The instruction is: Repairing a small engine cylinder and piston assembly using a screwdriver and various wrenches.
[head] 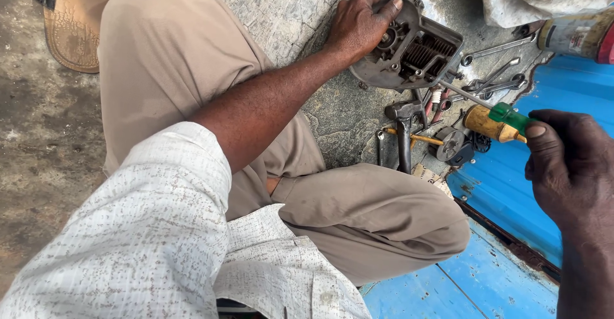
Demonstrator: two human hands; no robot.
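Left hand (361, 22) fingers clamped over grey engine cover (409, 50), right hand (569, 165) fingers gripping screwdriver (495, 122), tip touching cover.

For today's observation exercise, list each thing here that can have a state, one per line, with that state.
Left hand: gripping the engine cover's edge.
Engine cover: off its machine, tilted, inner side showing.
Right hand: holding the screwdriver.
Screwdriver: tip at the cover.
Spanners: lying loose on the ground.
Hammer: lying unused.

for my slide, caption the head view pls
Left hand steadies a grey engine cover while right hand holds a screwdriver.
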